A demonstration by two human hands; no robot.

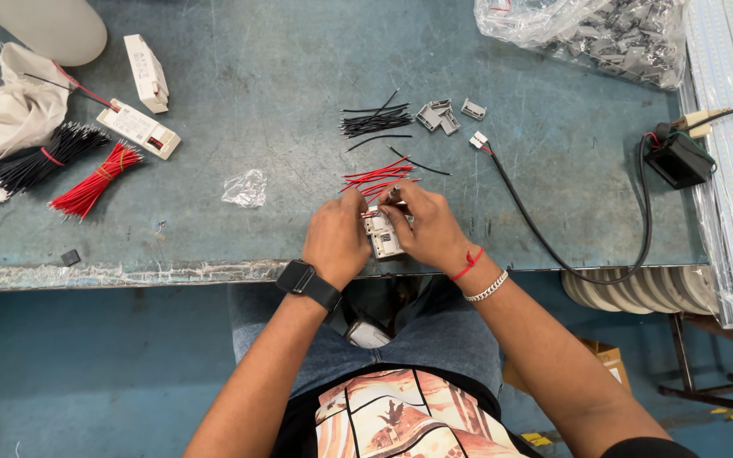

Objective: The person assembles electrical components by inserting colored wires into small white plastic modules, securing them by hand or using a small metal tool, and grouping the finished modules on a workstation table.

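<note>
My left hand (337, 237) and right hand (426, 227) were closed around a small white driver box (383, 236) at the tabletop (282, 85) edge. A red wire (372, 214) sat at its terminal; loose red wires (377, 176) and black wires (375, 123) still lay unfitted beyond.

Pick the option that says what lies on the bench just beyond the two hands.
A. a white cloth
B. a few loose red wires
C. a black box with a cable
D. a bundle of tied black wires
B: the loose red wires lie on the bench right past the left hand and right hand, which together hold a small white module.
</note>
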